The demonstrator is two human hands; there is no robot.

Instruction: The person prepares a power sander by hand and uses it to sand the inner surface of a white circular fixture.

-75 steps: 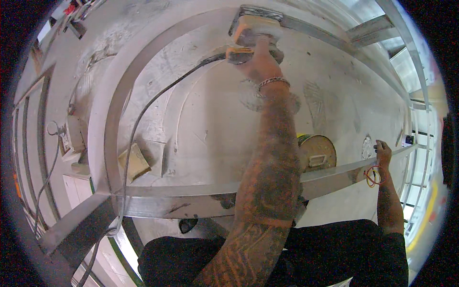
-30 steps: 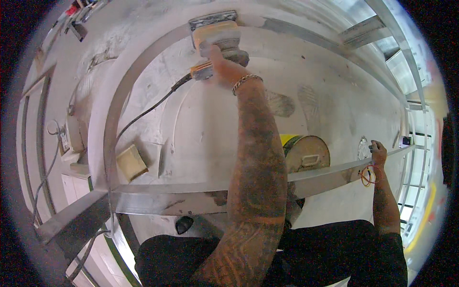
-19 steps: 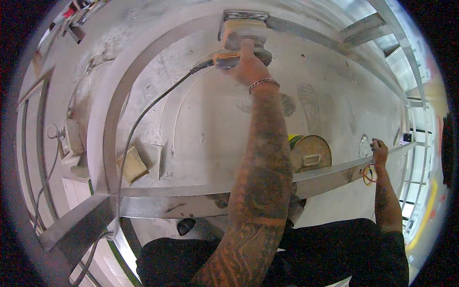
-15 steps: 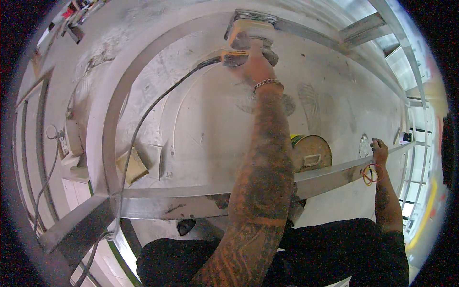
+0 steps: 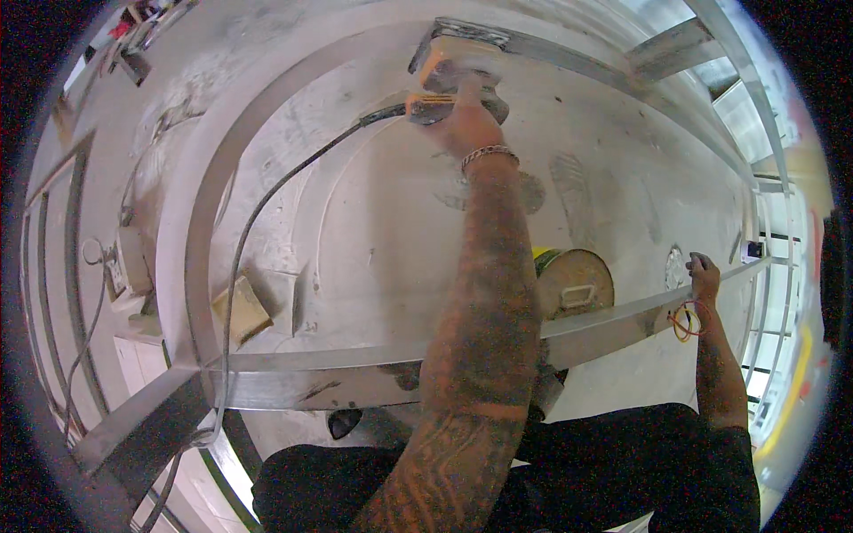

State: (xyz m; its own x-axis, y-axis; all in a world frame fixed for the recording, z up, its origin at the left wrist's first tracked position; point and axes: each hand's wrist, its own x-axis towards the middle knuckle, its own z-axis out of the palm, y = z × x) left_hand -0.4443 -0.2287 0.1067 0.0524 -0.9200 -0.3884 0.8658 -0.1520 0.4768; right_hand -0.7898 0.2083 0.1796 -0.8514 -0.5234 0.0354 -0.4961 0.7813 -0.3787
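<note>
My left hand (image 5: 468, 124) grips a yellow-and-dark power sander (image 5: 453, 75) at the top of the view. The sander's pad rests at the far rail (image 5: 569, 60) of a bare metal frame, and a dark cord (image 5: 275, 191) trails from it down to the left. At the right, my right hand (image 5: 705, 277) is beside the near rail (image 5: 604, 336) with fingers curled; whatever they may hold is hidden. Thin coloured bands hang at that wrist, and a chain bracelet circles the left one.
A round can (image 5: 577, 282) with a handle on its lid stands on the dusty floor inside the frame. A tan block (image 5: 242, 311) lies at the left near the cord. Crossbars (image 5: 680, 51) rise at the upper right, and a metal beam (image 5: 147, 426) runs along the lower left.
My left hand and the sander have shifted slightly to the left along the far rail. My right hand keeps almost the same place.
</note>
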